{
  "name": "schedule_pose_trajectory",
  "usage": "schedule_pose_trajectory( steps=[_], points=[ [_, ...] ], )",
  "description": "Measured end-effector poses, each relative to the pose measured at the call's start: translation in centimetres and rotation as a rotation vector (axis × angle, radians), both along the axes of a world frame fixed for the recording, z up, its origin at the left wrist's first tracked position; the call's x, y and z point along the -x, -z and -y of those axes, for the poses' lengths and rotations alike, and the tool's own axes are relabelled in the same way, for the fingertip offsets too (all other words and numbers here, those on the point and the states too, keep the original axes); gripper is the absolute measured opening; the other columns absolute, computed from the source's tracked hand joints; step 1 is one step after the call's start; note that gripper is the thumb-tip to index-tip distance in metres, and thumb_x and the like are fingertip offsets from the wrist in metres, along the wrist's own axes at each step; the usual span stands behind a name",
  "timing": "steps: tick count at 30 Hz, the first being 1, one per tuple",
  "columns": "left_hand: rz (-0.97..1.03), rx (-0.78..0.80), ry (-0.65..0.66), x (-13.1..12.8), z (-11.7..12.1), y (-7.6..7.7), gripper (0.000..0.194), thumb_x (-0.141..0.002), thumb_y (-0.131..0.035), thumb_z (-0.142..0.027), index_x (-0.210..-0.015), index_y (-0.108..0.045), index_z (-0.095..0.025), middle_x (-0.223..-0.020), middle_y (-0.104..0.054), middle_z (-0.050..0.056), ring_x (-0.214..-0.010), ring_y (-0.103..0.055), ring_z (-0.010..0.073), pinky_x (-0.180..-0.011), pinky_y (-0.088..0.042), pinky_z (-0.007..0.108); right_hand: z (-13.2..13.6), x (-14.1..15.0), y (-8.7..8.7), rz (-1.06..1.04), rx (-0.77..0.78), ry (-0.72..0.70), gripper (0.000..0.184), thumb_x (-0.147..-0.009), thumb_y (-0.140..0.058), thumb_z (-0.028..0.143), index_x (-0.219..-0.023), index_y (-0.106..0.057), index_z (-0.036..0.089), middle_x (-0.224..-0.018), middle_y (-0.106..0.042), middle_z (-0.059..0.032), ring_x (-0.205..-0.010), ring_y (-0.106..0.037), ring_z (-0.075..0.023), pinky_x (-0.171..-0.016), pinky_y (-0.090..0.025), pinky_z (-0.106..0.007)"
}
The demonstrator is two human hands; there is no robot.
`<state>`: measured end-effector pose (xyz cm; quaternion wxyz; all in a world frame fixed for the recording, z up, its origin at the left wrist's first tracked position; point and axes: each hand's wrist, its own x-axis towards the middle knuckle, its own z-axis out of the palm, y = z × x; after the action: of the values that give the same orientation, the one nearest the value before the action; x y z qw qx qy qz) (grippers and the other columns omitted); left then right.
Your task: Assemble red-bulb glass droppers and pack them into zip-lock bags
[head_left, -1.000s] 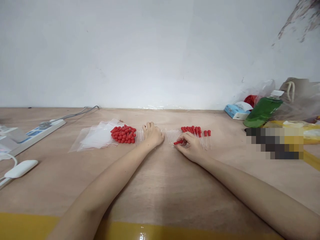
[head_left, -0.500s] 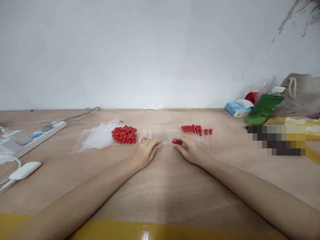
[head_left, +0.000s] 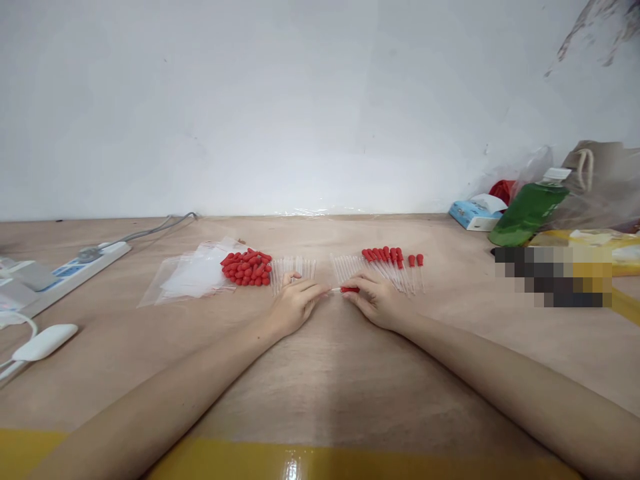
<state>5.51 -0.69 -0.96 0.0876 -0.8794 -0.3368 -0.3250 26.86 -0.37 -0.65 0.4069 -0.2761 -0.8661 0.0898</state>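
My left hand (head_left: 299, 303) pinches a thin glass dropper tube (head_left: 335, 290) whose end points right. Between the fingertips of my right hand (head_left: 376, 299) is a red rubber bulb (head_left: 349, 289), its open end meeting the tube's tip. How far the tube sits inside the bulb I cannot tell. Behind my left hand lies a row of bare glass tubes (head_left: 295, 267), with a pile of red bulbs (head_left: 247, 268) to its left. More bare tubes (head_left: 345, 267) lie behind my right hand, beside several droppers fitted with red bulbs (head_left: 385, 255).
Clear plastic zip bags (head_left: 193, 277) lie left of the bulb pile. A power strip (head_left: 75, 277) and a white cable piece (head_left: 46, 343) are at far left. At right stand a tissue pack (head_left: 474, 215) and a leaning green bottle (head_left: 530, 212). Yellow tape (head_left: 240, 459) runs along the front edge.
My hands have come closer together. The tube's tip and the red bulb were apart and now meet. The bulb has turned in line with the tube.
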Motion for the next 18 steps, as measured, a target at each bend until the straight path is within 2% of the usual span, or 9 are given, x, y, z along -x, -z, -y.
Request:
schedule_pose_trajectory(
  steps=[7,14,18],
  points=[
    [-0.022,0.018,0.083,0.01,0.02,-0.16,0.025,-0.086,-0.037,-0.014,-0.098,-0.059,-0.018,-0.08,-0.066,0.004,-0.072,-0.059,0.014,-0.074,-0.034,0.032,-0.05,0.01,0.12,0.012,-0.007,-0.068,0.017,-0.085,-0.041,0.025,-0.092,-0.057,0.02,-0.081,-0.055,-0.005,-0.072,-0.053,-0.0135,-0.066,-0.046,-0.028],
    [-0.075,0.014,0.057,-0.01,-0.04,0.26,0.03,-0.086,-0.034,-0.013,-0.101,-0.059,-0.02,-0.087,-0.065,0.005,-0.076,-0.057,0.0149,-0.074,-0.034,0.032,0.06,-0.03,0.23,0.075,-0.045,-0.029,0.018,-0.085,-0.043,0.029,-0.092,-0.057,0.021,-0.08,-0.055,-0.0048,-0.073,-0.054,-0.0146,-0.066,-0.047,-0.028],
    [-0.075,-0.007,0.065,-0.12,-0.08,0.32,0.028,-0.086,-0.034,-0.014,-0.098,-0.059,-0.019,-0.081,-0.065,0.005,-0.073,-0.056,0.0156,-0.071,-0.034,0.032,0.2,0.33,-0.02,0.112,-0.06,-0.037,0.018,-0.085,-0.042,0.028,-0.091,-0.057,0.021,-0.078,-0.055,-0.0052,-0.072,-0.053,-0.0155,-0.066,-0.046,-0.03]
  ],
)
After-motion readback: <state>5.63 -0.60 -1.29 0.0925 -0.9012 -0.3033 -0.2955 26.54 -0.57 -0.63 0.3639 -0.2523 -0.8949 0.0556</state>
